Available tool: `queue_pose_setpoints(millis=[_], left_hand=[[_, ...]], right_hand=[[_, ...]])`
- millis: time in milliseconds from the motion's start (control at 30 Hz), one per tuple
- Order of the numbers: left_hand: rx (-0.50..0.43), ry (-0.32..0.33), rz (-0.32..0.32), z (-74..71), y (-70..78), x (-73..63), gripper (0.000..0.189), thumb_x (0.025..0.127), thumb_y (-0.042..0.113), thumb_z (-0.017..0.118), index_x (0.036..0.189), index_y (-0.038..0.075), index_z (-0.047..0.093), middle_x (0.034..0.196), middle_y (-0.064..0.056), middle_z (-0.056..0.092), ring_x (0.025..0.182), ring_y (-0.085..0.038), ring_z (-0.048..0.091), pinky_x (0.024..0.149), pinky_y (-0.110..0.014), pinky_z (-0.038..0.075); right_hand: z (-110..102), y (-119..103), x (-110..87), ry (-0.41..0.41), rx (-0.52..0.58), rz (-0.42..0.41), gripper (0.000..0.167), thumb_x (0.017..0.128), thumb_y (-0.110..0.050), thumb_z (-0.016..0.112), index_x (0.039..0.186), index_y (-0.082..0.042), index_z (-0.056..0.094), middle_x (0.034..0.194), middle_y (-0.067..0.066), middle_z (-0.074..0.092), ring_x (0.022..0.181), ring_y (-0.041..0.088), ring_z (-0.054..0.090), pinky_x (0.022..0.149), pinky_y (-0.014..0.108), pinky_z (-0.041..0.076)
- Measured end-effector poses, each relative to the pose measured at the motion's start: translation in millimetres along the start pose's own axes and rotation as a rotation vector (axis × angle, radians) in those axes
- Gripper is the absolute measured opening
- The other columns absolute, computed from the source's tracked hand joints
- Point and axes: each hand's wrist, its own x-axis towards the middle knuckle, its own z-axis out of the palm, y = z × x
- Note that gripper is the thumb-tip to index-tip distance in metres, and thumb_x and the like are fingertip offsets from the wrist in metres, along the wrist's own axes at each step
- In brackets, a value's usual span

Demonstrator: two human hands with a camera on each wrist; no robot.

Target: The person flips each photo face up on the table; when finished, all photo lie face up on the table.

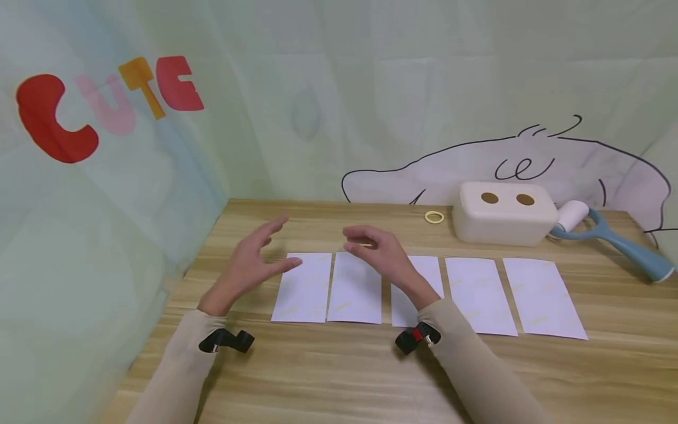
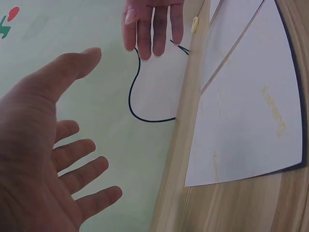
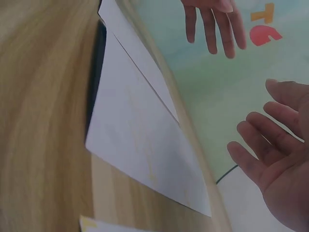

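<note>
My left hand (image 1: pixel 245 266) is held in the air near the left end of a row of white paper sheets (image 1: pixel 303 288), its fingers spread and thumb apart. Facing it, my right hand (image 1: pixel 386 259) hovers over the middle of the row with fingers gently bent. Nothing is in either hand. In the left wrist view the left palm (image 2: pixel 29 130) shows with loose fingers, and the right fingers point down at the top. Faint yellow print marks the sheets (image 3: pixel 140 130), which lie side by side with narrow gaps.
Behind the row stands a cream box (image 1: pixel 498 227) with two round holes on top. A small yellow ring (image 1: pixel 434 218) lies left of it. On its right are a white roll (image 1: pixel 573 215) and a blue forked handle (image 1: pixel 625 244). A printed cloth (image 1: pixel 296 118) hangs behind the wooden table (image 1: pixel 328 377).
</note>
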Motion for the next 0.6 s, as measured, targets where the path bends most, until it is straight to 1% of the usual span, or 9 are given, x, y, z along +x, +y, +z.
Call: queue_pose_setpoints(millis=[67,133,233,400,600], left_hand=[[-0.017,-0.021,-0.001,1.7,-1.2,-1.0,0.091,0.088,0.030,0.090,0.162,0.007,0.043,0.165,-0.014,0.043,0.149,-0.037,0.042,0.117,-0.057,0.038],[-0.035,-0.040,0.011,3.2,-2.3,-1.3,0.089,0.088,0.030,0.090,0.160,0.007,0.045,0.164,-0.014,0.044,0.150,-0.035,0.041,0.117,-0.056,0.039],[-0.037,-0.070,0.024,5.1,-3.3,-2.5,0.082,0.087,0.030,0.091,0.156,0.007,0.053,0.162,-0.011,0.048,0.149,-0.033,0.043,0.116,-0.056,0.041],[0.001,-0.134,0.036,7.9,-5.8,-6.5,0.068,0.087,0.030,0.091,0.144,0.005,0.065,0.151,-0.009,0.060,0.142,-0.032,0.053,0.112,-0.057,0.045],[0.001,-0.189,0.042,11.0,-5.9,-9.7,0.058,0.085,0.028,0.092,0.134,0.004,0.072,0.141,-0.010,0.067,0.134,-0.033,0.060,0.108,-0.057,0.048]], right_hand=[[4,0,0.3,0.000,0.006,-0.001,0.038,0.103,-0.017,0.072,0.137,0.000,0.068,0.137,0.021,0.067,0.122,0.026,0.067,0.105,0.041,0.053],[7,1,0.6,0.002,0.011,-0.002,0.036,0.103,-0.017,0.072,0.135,0.000,0.069,0.135,0.020,0.068,0.121,0.026,0.068,0.104,0.040,0.053],[12,0,0.0,-0.003,0.010,-0.003,0.035,0.103,-0.017,0.073,0.134,0.001,0.070,0.133,0.020,0.069,0.122,0.026,0.067,0.103,0.040,0.054],[20,0,-2.0,-0.015,-0.001,0.007,0.032,0.103,-0.014,0.073,0.130,0.002,0.072,0.130,0.014,0.072,0.122,0.025,0.067,0.102,0.037,0.054],[27,7,-4.6,-0.025,-0.002,0.016,0.028,0.101,-0.010,0.074,0.127,0.002,0.073,0.127,0.011,0.074,0.121,0.025,0.068,0.100,0.033,0.055]])
